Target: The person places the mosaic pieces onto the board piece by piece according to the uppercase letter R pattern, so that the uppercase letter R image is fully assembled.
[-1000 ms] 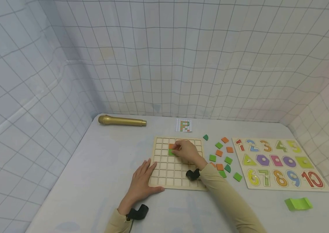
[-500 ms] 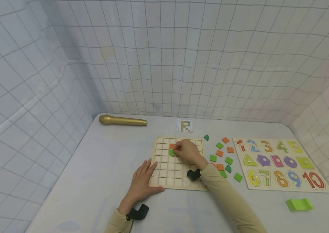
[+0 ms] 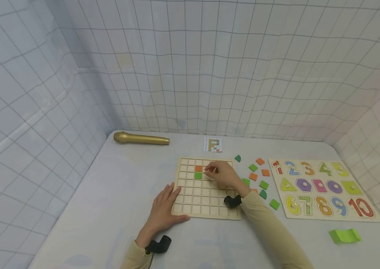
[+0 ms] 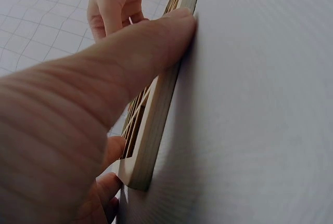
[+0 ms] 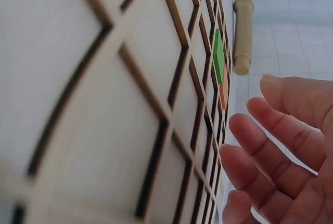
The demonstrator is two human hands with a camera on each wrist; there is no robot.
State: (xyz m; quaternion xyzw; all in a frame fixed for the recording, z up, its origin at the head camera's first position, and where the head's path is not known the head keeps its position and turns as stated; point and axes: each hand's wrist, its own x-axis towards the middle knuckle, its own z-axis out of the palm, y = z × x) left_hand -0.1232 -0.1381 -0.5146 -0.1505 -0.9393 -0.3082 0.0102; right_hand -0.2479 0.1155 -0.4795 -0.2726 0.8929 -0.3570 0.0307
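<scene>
A wooden grid board [image 3: 190, 200] lies flat on the table. Two square tiles sit in neighbouring cells of one column: an orange tile [image 3: 198, 169] and, nearer to me, a green tile [image 3: 198, 175]. My right hand [image 3: 224, 175] hovers over the board just right of these tiles. Its thumb and fingertips are apart with nothing between them in the right wrist view. At the board's near left corner rests my left hand [image 3: 165, 209], fingers at the left side. Its thumb [image 4: 174, 29] touches the front edge in the left wrist view.
Loose green and orange tiles [image 3: 253, 176] lie right of the board, partly behind my right arm. Further right are a number puzzle board [image 3: 324, 175] and a green block [image 3: 344, 235]. Behind stand a pattern card [image 3: 212, 144] and a gold microphone [image 3: 141, 139].
My right hand has drawn back to the right, off the green tile, which stays in its cell fully visible. My left hand has stayed in place.
</scene>
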